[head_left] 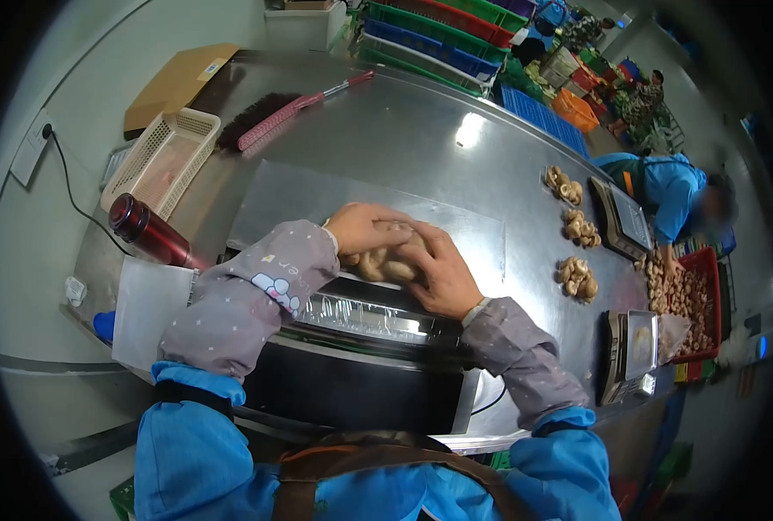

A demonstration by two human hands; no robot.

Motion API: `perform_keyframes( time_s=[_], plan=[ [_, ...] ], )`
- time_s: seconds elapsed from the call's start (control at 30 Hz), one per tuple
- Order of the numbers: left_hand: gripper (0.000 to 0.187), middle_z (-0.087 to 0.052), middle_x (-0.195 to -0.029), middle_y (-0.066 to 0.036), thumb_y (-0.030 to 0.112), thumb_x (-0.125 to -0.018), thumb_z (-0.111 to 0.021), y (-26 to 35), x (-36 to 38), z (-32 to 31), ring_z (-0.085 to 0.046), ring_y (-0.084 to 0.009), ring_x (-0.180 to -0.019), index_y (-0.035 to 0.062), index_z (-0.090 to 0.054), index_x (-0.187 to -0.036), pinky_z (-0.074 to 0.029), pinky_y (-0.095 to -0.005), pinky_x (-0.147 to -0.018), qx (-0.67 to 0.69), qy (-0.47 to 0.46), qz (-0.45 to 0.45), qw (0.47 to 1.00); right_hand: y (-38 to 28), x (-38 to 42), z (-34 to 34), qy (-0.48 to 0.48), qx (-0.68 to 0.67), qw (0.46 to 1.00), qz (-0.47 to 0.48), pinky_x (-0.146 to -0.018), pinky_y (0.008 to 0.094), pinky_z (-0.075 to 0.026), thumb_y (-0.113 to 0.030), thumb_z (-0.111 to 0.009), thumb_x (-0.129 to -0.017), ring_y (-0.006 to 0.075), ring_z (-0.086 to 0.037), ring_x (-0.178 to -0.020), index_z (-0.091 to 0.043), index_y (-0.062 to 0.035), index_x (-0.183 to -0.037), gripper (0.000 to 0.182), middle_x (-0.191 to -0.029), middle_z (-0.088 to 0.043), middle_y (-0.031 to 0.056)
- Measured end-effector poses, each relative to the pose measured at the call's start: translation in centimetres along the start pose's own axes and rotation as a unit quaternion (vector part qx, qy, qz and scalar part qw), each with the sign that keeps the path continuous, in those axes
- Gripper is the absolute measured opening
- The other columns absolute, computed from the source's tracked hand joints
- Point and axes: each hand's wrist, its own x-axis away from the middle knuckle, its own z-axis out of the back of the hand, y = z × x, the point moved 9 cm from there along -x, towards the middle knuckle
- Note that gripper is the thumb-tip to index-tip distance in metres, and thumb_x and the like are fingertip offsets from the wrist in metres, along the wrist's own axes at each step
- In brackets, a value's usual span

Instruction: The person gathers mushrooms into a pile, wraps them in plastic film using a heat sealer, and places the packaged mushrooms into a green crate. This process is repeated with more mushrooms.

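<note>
While the left hand (367, 231) arches over the mushrooms (376, 264) from one side, the right hand (445, 271) closes in from the other; both grasp the one cluster, fingers curved around it. Caps cannot be counted: fingers cover the top, and whatever lies underneath is hidden. Cluster sits over the far edge of a black machine (351, 382), just beyond a strip of clear, glaring film (365, 318). Machine's near end is partly cut off by the wearer's body.

Beyond, on the steel table (404, 117): one flat sheet (269, 204), edges hard to trace. Left side: one red flask (150, 231), one cream basket (163, 167), one pink-handled brush (269, 127). Right side: three loose mushroom heaps (581, 228), two scales (623, 217), the nearer bearing a blurred load.

Past those, one red crate (712, 300) of small pieces, too indistinct to name. A co-worker's hand (669, 260) reaches among them, fingertips unclear. Far end: stacked crates (434, 41), cut off by the upper border.
</note>
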Motion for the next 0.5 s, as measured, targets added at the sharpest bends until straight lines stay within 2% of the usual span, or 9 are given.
perform_keyframes(
  time_s=[0.07,0.13,0.2,0.23,0.33,0.4,0.47,0.5],
  plan=[
    [0.042,-0.063,-0.111,-0.010,0.036,-0.083,-0.063,1.4,-0.1,-0.5,-0.059,-0.0216,-0.102,0.0081,-0.060,-0.115,-0.044,-0.0297,-0.089,-0.080,0.039,-0.055,0.995,0.2,0.7,1.1,-0.012,-0.028,0.999,-0.011,-0.099,0.0448,-0.037,-0.007,-0.073,-0.063,0.0396,-0.040,-0.117,-0.053,-0.0106,-0.110,0.051,-0.131,-0.038,0.0186],
    [0.042,-0.063,-0.111,-0.010,0.035,-0.084,-0.063,1.8,-0.6,-1.3,-0.059,-0.0214,-0.101,0.0083,-0.060,-0.116,-0.044,-0.0295,-0.088,-0.092,0.046,-0.051,0.993,0.5,0.8,2.1,-0.041,-0.056,0.997,-0.030,-0.099,0.0449,-0.036,-0.009,-0.073,-0.065,0.0400,-0.040,-0.118,-0.053,-0.0109,-0.112,0.051,-0.132,-0.036,0.0193],
    [0.039,-0.063,-0.110,-0.010,0.031,-0.085,-0.062,0.4,-1.4,-1.8,-0.060,-0.0198,-0.099,0.0081,-0.059,-0.117,-0.045,-0.0291,-0.087,0.036,0.040,0.045,0.998,1.2,1.0,2.0,-0.032,-0.041,0.998,-0.038,-0.099,0.0450,-0.036,-0.010,-0.073,-0.066,0.0404,-0.040,-0.118,-0.052,-0.0112,-0.114,0.053,-0.133,-0.035,0.0197],
    [0.037,-0.063,-0.109,-0.010,0.027,-0.087,-0.061,0.0,-1.8,-2.5,-0.059,-0.0168,-0.098,0.0078,-0.059,-0.118,-0.045,-0.0274,-0.086,0.120,0.013,0.059,0.991,1.6,1.2,2.1,-0.024,-0.025,0.998,-0.044,-0.099,0.0450,-0.036,-0.012,-0.073,-0.066,0.0407,-0.040,-0.118,-0.051,-0.0114,-0.116,0.055,-0.133,-0.034,0.0202],
    [0.035,-0.064,-0.107,-0.009,0.025,-0.088,-0.060,-0.7,-1.6,-1.6,-0.057,-0.0143,-0.098,0.0057,-0.058,-0.118,-0.045,-0.0259,-0.087,0.085,0.020,0.068,0.994,1.5,1.4,1.9,0.000,0.020,1.000,-0.023,-0.100,0.0460,-0.035,-0.014,-0.074,-0.067,0.0418,-0.039,-0.118,-0.047,-0.0105,-0.121,0.060,-0.134,-0.033,0.0211],
    [0.035,-0.064,-0.105,-0.008,0.026,-0.089,-0.058,-0.1,-1.6,-1.0,-0.057,-0.0133,-0.098,0.0052,-0.059,-0.117,-0.044,-0.0250,-0.087,0.069,0.010,0.058,0.996,2.0,1.5,2.2,-0.003,-0.018,0.998,-0.054,-0.100,0.0474,-0.034,-0.018,-0.077,-0.065,0.0437,-0.037,-0.119,-0.044,-0.0082,-0.124,0.068,-0.137,-0.030,0.0233],
    [0.033,-0.065,-0.104,-0.007,0.026,-0.091,-0.055,0.3,-1.5,0.9,-0.057,-0.0130,-0.097,0.0040,-0.060,-0.114,-0.044,-0.0251,-0.086,0.062,0.065,0.032,0.995,2.0,1.8,3.6,0.019,-0.032,0.998,-0.055,-0.101,0.0469,-0.033,-0.019,-0.078,-0.064,0.0445,-0.036,-0.120,-0.044,-0.0082,-0.123,0.069,-0.138,-0.028,0.0241],
    [0.031,-0.065,-0.104,-0.007,0.026,-0.092,-0.054,0.8,-1.0,1.7,-0.057,-0.0130,-0.097,0.0038,-0.061,-0.113,-0.044,-0.0256,-0.085,0.039,0.083,-0.003,0.996,2.2,2.0,4.1,0.003,-0.038,0.996,-0.077,-0.101,0.0439,-0.035,-0.018,-0.078,-0.065,0.0427,-0.036,-0.122,-0.043,-0.0085,-0.123,0.069,-0.138,-0.028,0.0228]
  ],
)
